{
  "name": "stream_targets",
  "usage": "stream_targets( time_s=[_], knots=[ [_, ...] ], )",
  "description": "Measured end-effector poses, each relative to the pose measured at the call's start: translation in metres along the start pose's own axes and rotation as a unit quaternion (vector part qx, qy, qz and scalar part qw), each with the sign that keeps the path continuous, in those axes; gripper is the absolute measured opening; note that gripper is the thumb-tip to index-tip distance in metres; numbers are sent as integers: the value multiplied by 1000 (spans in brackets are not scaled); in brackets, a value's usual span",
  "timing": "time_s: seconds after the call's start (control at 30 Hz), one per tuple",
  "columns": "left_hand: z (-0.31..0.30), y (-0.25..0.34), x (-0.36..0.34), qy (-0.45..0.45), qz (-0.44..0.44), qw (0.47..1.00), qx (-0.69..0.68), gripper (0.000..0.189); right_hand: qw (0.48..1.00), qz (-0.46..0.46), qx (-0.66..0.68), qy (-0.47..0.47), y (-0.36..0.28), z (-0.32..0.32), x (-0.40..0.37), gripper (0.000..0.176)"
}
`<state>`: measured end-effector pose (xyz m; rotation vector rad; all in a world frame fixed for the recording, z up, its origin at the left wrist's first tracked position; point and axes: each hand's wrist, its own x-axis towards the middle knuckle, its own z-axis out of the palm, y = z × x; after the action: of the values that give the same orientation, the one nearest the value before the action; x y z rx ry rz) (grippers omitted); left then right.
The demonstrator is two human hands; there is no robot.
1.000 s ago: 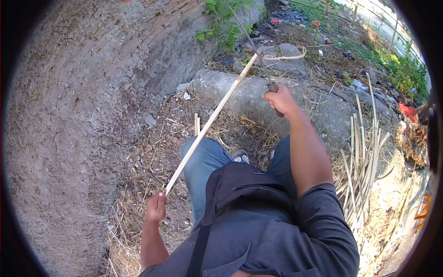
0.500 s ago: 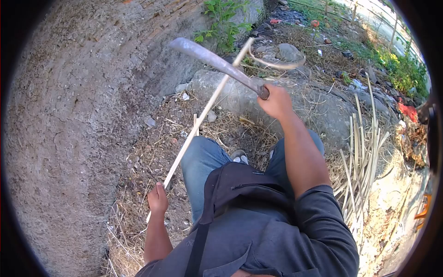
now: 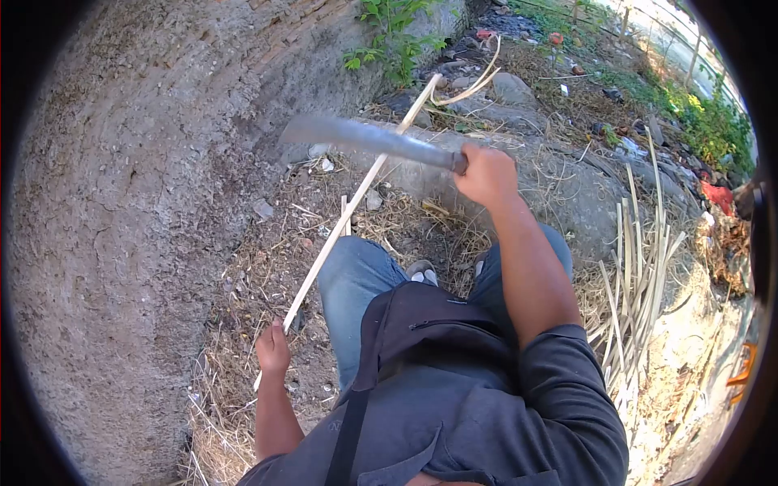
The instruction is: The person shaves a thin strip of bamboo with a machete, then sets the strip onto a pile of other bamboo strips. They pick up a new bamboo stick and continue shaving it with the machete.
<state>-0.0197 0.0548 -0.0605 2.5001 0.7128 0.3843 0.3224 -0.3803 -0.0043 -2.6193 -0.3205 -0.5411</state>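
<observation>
In the head view, my right hand (image 3: 488, 176) is clamped on the knife (image 3: 356, 136), which points left across the strip (image 3: 324, 253). My left hand (image 3: 272, 350) grips that strip near its lower end; other strips (image 3: 634, 275) lie right of both hands.

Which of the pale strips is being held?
The long strip in the left hand, crossed in view by the knife; the strips piled at right have no hand on them.

Remotely, I'm holding the right hand (image 3: 488, 176) clenched at two o'clock, its forearm (image 3: 530, 259) slanting forward, the left hand (image 3: 272, 348) gripping between seven and eight
</observation>
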Motion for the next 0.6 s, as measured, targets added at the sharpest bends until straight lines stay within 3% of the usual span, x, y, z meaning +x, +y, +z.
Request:
stream_targets(
  time_s=[0.1, 0.3, 0.4, 0.5, 0.6],
  knots=[
    [-8, 7, -4, -18, 17, 1000, 3, 48, 986, 162, 34, -23, 15, -11, 10, 29],
    [1, -3, -7, -60, -58, 995, -50, 44, 985, 136, 89, -59, 19, -4, 2, 39],
    [6, -12, -7, -71, -44, 995, -63, 43, 985, 119, 109, -68, 22, 2, 2, 40],
    [7, -17, -8, -70, -24, 995, -67, 45, 984, 129, 82, -88, 21, -1, 4, 37],
    [12, -31, -8, -72, -54, 993, -80, 47, 994, 78, -21, -68, 18, -11, 2, 36]
  ],
)
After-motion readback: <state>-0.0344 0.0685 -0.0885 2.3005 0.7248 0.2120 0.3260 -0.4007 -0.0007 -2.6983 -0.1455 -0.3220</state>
